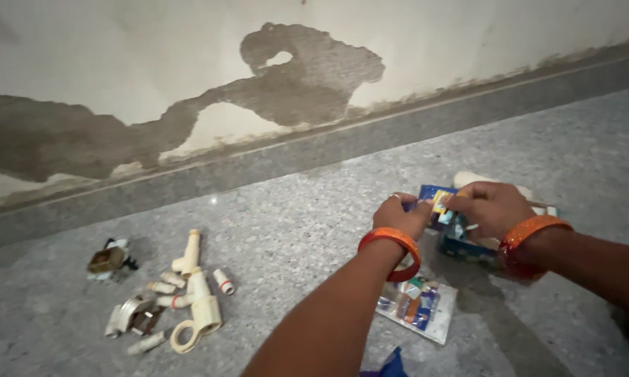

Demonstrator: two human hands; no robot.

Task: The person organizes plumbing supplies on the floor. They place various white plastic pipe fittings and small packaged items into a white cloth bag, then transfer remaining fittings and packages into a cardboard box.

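My left hand (pixel 400 215) and my right hand (pixel 491 207) meet over the grey speckled floor (pixel 293 230), both pinching a small blue, colourfully printed packet (pixel 436 201) between the fingertips. Each wrist wears an orange bangle (pixel 392 241). Right under my right hand lies a blue cardboard box (pixel 461 246) with a cream-coloured part behind it. A clear plastic packet (pixel 418 307) with coloured contents lies flat on the floor below my left wrist.
To the left lies a cluster of cream plastic pipe fittings (pixel 192 293), a roll of white tape (pixel 184 336), metal clips (pixel 129 315) and a small brass fitting (pixel 107 261). A wall with peeling plaster (pixel 307 70) runs along the back. A blue scrap (pixel 391 364) shows at the bottom edge.
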